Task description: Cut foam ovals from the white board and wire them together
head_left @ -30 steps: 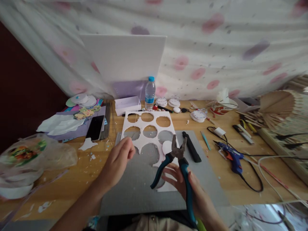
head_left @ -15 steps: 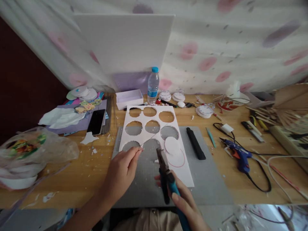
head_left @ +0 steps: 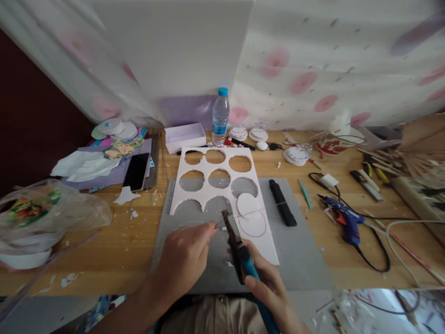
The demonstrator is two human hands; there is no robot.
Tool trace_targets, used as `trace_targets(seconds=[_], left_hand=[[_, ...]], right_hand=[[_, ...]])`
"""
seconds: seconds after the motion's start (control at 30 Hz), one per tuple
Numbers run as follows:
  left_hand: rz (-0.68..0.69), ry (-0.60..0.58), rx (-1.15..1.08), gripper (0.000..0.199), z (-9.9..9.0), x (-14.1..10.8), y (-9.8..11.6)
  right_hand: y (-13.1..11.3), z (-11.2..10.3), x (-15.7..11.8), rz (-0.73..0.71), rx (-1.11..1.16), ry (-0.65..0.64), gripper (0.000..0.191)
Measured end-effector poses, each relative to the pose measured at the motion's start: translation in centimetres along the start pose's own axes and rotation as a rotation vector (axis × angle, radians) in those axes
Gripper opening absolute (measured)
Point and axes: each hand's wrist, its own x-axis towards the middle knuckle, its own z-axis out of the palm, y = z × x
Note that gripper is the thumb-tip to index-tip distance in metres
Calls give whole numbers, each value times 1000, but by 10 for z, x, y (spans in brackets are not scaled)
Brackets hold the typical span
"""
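Observation:
My right hand is wrapped round the teal and black handles of a pair of pliers, whose jaws point up and away from me. My left hand pinches a thin wire at its fingertips, just left of the jaws. The wire runs rightward behind or through the jaws; which one I cannot tell. Beyond both hands lies a white foam board with several round holes cut out. On its right side rests a loose white disc, partly over a red drawn circle.
A grey cutting mat lies under the board, with a black cutter on it. To the right are a blue glue gun and its cord. A water bottle stands behind. A phone and a plastic bag are left.
My left hand has moved right and slightly down with the wire, closer to the plier jaws. The wire now extends to the right past them. The view has tilted a little downward.

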Motion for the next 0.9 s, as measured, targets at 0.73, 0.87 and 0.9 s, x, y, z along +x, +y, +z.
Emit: trace_targets(seconds=[0.73,0.87,0.9], left_hand=[[6,-36,13,15,-4,11,8],[92,41,98,20,0,10,4],[121,55,118,22,1,9,3]], right_hand=[[2,-9,7,-8,50,34,31],[2,-10,9,103,144,28,62],[0,-10,10,139,150,2,63]])
